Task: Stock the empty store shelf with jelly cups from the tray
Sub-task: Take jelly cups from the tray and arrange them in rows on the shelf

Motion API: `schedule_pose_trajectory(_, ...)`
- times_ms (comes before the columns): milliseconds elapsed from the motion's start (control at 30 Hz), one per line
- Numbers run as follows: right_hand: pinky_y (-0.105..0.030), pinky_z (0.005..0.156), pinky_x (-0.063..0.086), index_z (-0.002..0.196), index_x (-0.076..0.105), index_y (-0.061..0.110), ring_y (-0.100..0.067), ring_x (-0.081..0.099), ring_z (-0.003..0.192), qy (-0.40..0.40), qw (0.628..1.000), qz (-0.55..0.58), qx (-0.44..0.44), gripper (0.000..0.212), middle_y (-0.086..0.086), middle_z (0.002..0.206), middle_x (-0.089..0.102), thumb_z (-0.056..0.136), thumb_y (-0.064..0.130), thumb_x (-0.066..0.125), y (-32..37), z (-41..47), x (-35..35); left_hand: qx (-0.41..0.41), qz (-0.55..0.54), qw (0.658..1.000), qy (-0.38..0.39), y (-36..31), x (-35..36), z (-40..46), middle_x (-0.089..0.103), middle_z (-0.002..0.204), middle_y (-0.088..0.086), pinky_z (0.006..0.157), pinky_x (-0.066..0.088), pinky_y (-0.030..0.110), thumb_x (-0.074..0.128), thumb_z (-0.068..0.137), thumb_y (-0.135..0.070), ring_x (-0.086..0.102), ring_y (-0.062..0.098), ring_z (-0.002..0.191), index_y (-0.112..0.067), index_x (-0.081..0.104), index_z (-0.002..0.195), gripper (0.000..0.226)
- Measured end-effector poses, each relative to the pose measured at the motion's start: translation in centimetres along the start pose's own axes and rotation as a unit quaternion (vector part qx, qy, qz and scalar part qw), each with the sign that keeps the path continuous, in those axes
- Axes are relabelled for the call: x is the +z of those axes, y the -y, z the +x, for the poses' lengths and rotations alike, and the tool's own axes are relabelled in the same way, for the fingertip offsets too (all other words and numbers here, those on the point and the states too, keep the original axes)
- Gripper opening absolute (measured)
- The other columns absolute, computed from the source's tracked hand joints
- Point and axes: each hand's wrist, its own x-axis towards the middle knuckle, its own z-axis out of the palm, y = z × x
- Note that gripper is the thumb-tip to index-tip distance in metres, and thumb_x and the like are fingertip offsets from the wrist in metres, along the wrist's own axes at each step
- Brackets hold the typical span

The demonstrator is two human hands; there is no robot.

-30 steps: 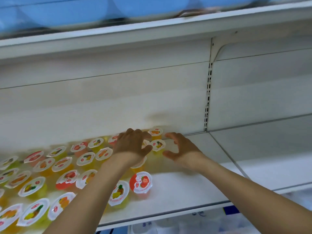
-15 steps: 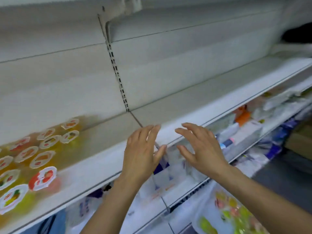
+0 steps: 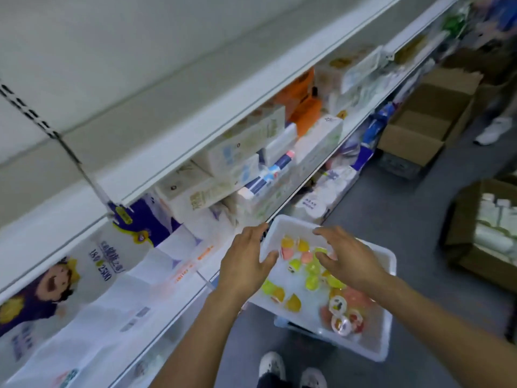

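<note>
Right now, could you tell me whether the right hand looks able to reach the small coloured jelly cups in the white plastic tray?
Probably yes: the right hand hovers open just above the jelly cups in the open-topped tray, with nothing between them.

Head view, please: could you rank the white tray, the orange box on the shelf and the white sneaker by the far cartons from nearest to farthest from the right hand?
Measured from the right hand:
1. White tray: directly beneath the hand, which hovers open over the jelly cups.
2. Orange box: up on the stocked shelf, beyond the tray.
3. White sneaker: far right, on the floor beside the cardboard cartons.
</note>
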Motion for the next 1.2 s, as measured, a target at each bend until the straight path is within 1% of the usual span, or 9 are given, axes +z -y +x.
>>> schedule_pose_trajectory(233, -0.026, 0.097, 0.042, 0.136, 0.046, 0.027, -0.013, 0.051, 0.121, 0.164, 0.982, 0.027, 0.087, 0.045, 0.006, 0.136, 0.051, 0.093, 0.032, 0.056, -5.3, -2.1, 8.7, -0.076, -0.019, 0.983, 0.168, 4.0, 8.3, 3.0, 0.044, 0.141, 0.002, 0.094, 0.043, 0.029, 0.058, 0.093, -0.037, 0.051, 0.02, 0.121, -0.023, 0.043, 0.141, 0.052)
schedule_pose_trajectory(367, -0.025, 0.092, 0.042, 0.137, 0.043, 0.024, -0.016, 0.052, 0.12, 0.241, 0.963, 0.039, 0.113, 0.046, 0.002, 0.135, 0.05, 0.093, 0.03, 0.055, -7.4, -1.9, 14.7, -0.082, 0.014, 0.964, 0.252, 7.5, 13.4, 4.5, 0.044, 0.139, 0.006, 0.098, 0.043, 0.034, 0.057, 0.094, -0.036, 0.049, 0.023, 0.123, -0.02, 0.042, 0.141, 0.052)
schedule_pose_trajectory(500, -0.03, 0.091, 0.043, 0.139, 0.037, 0.022, -0.022, 0.05, 0.121, 0.296, 0.943, 0.053, 0.141, 0.05, -0.004, 0.135, 0.047, 0.093, 0.028, 0.054, -8.9, -1.1, 21.0, -0.084, 0.065, 0.945, 0.31, 11.0, 19.1, 6.2, 0.045, 0.135, 0.009, 0.098, 0.043, 0.037, 0.056, 0.094, -0.035, 0.05, 0.026, 0.12, -0.019, 0.042, 0.141, 0.051)
schedule_pose_trajectory(700, -0.038, 0.089, 0.047, 0.143, 0.03, 0.025, -0.028, 0.052, 0.115, 0.299, 0.935, 0.069, 0.179, 0.057, -0.009, 0.127, 0.044, 0.092, 0.03, 0.055, -10.3, 0.6, 28.5, -0.055, 0.181, 0.915, 0.357, 15.1, 26.7, 7.6, 0.046, 0.133, 0.013, 0.098, 0.042, 0.037, 0.049, 0.096, -0.014, 0.046, 0.029, 0.121, -0.01, 0.036, 0.141, 0.047)
schedule_pose_trajectory(833, -0.04, 0.095, 0.046, 0.143, 0.031, 0.026, -0.029, 0.051, 0.119, 0.292, 0.929, 0.1, 0.203, 0.062, -0.01, 0.128, 0.047, 0.089, 0.032, 0.06, -10.7, 2.0, 31.1, -0.025, 0.275, 0.892, 0.358, 15.5, 29.2, 8.2, 0.053, 0.122, 0.014, 0.088, 0.044, 0.034, 0.052, 0.088, 0.002, 0.042, 0.029, 0.121, -0.005, 0.047, 0.124, 0.036)
schedule_pose_trajectory(967, -0.037, 0.092, 0.046, 0.138, 0.039, 0.018, -0.028, 0.055, 0.115, 0.276, 0.934, 0.106, 0.202, 0.056, -0.009, 0.125, 0.05, 0.089, 0.031, 0.062, -10.9, 2.4, 32.0, 0.005, 0.334, 0.866, 0.372, 15.7, 30.6, 8.7, 0.05, 0.124, 0.015, 0.088, 0.045, 0.032, 0.059, 0.086, -0.001, 0.038, 0.031, 0.125, -0.003, 0.051, 0.121, 0.035)
schedule_pose_trajectory(1067, -0.037, 0.086, 0.05, 0.127, 0.043, 0.016, -0.027, 0.06, 0.106, 0.267, 0.934, 0.102, 0.213, 0.05, -0.007, 0.118, 0.058, 0.085, 0.032, 0.065, -11.3, 2.1, 31.6, 0.001, 0.318, 0.868, 0.382, 15.5, 30.4, 9.2, 0.039, 0.13, 0.016, 0.08, 0.044, 0.031, 0.063, 0.086, -0.006, 0.046, 0.029, 0.115, -0.004, 0.05, 0.12, 0.037)
schedule_pose_trajectory(1133, -0.034, 0.081, 0.05, 0.124, 0.043, 0.019, -0.024, 0.061, 0.101, 0.254, 0.935, 0.103, 0.227, 0.052, -0.003, 0.115, 0.06, 0.081, 0.034, 0.067, -11.6, 1.5, 30.7, -0.012, 0.283, 0.88, 0.382, 15.3, 29.8, 9.4, 0.036, 0.128, 0.014, 0.07, 0.041, 0.03, 0.068, 0.083, -0.011, 0.051, 0.027, 0.104, -0.006, 0.049, 0.121, 0.043)
schedule_pose_trajectory(1200, -0.03, 0.074, 0.046, 0.125, 0.041, 0.02, -0.022, 0.06, 0.098, 0.233, 0.935, 0.111, 0.243, 0.056, 0.002, 0.109, 0.058, 0.079, 0.037, 0.069, -11.6, 0.8, 29.4, -0.041, 0.221, 0.903, 0.367, 15.3, 28.9, 9.3, 0.036, 0.128, 0.013, 0.07, 0.044, 0.032, 0.073, 0.079, -0.017, 0.052, 0.027, 0.103, -0.009, 0.046, 0.125, 0.054)
